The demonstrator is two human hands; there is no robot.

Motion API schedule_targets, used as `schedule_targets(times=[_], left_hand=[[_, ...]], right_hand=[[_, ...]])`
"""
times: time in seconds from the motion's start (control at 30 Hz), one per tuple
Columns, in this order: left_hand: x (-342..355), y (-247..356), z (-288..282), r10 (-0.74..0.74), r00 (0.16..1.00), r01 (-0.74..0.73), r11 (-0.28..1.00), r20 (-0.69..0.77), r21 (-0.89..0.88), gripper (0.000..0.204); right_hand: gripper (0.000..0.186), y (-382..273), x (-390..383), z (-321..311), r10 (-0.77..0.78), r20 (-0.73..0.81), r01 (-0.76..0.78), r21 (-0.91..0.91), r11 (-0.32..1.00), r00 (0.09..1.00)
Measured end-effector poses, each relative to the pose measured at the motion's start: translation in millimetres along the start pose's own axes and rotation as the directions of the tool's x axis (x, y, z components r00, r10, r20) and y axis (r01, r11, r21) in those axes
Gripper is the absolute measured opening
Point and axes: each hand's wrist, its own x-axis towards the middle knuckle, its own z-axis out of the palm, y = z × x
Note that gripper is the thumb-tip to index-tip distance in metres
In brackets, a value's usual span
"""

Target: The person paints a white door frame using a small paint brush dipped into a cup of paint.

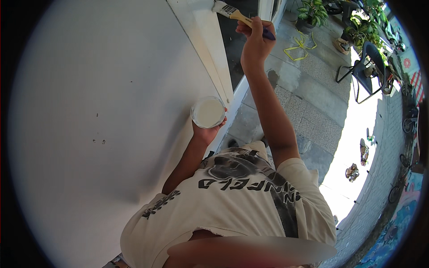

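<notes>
My right hand [255, 39] is raised near the top of the view, closed round the handle of a paintbrush [237, 15] with a pale wooden neck and dark grip. The white bristles are at the pale door trim [201, 40]; I cannot tell if they touch it. Lower down, my left hand [206, 133] holds a round container of white paint [208, 111] from below, its fingers mostly hidden behind it.
A white wall [103, 89] fills the left side, beside a dark opening [232, 44]. The paved ground [304, 116] runs along the right, with potted plants [310, 11], a yellow strap [299, 49], a black chair [366, 69] and parked bicycles [393, 192].
</notes>
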Motion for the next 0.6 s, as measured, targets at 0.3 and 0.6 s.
schedule_targets(times=[0.3, 0.6], left_hand=[[-2.1, -2.2, 7.3, 0.013, 1.000, -0.013, 1.000, -0.017, 0.005, 0.054], [-3.1, -4.6, 10.3, 0.022, 1.000, -0.022, 1.000, 0.022, -0.011, 0.055]], right_hand=[[0.016, 72.5, -61.0, -86.1, 0.188, -0.143, -0.200, -0.072, 0.977, 0.972], [0.020, 21.6, -27.1, -32.1, 0.187, -0.055, -0.193, -0.151, 0.969, 0.981]])
